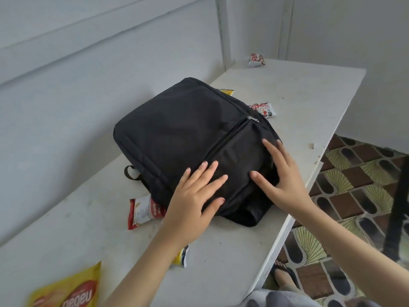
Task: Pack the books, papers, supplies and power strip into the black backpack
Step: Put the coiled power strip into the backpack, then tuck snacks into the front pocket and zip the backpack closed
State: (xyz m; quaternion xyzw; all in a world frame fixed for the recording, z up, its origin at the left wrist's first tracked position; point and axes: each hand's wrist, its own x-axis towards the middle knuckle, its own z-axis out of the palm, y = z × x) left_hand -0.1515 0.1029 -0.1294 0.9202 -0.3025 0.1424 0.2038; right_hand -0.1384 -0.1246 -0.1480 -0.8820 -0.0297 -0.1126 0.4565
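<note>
- Across the middle of the white table [309, 89], the black backpack [177, 134] is lying flat, its near end reaching the right edge.
- Both the left hand [194, 196] and right hand [281, 176] are resting open-palmed on it, fingers spread, clasping nothing, probably steadying or flattening it.
- Its fabric is looking matte, and the front zip [230, 138] seems closed.

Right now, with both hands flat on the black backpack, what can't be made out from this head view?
- Contents of the black backpack: hidden by its closed fabric.
- Red-and-white packet: partly tucked under the bag.
- Yellow packet: cut off by the bottom edge.
- Small packet: mostly hidden by the left hand's forearm.
- Whether the right hand presses or merely rests: unclear.
</note>
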